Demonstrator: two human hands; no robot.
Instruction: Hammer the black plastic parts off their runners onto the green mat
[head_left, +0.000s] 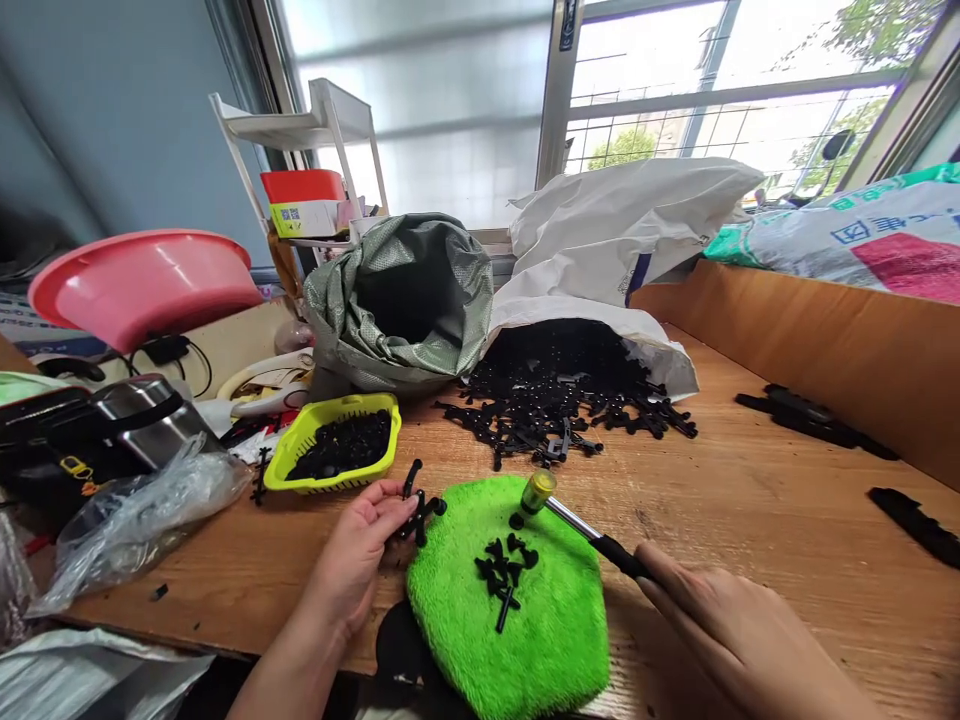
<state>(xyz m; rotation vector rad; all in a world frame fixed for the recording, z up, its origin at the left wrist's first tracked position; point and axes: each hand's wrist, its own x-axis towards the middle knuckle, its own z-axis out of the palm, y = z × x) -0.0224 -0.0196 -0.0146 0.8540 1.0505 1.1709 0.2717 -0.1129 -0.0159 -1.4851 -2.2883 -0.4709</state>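
My left hand (pixel 358 560) holds a black plastic cross-shaped part (pixel 417 510) at the left edge of a bright green fuzzy cloth (pixel 547 630). My right hand (pixel 739 630) grips the black handle of a small mallet (pixel 577 520); its yellow-green head rests on the far edge of the cloth. Several small black plastic pieces (pixel 506 575) lie in the middle of the cloth.
A heap of black parts (pixel 562 405) spills from a white bag (pixel 600 240). A yellow basket (pixel 300 455) holds small black bits. A grey-green sack (pixel 397 300), pink basin (pixel 142 280), clear plastic bag (pixel 142 510) and wooden side wall (pixel 810 340) surround the wooden table (pixel 750 500).
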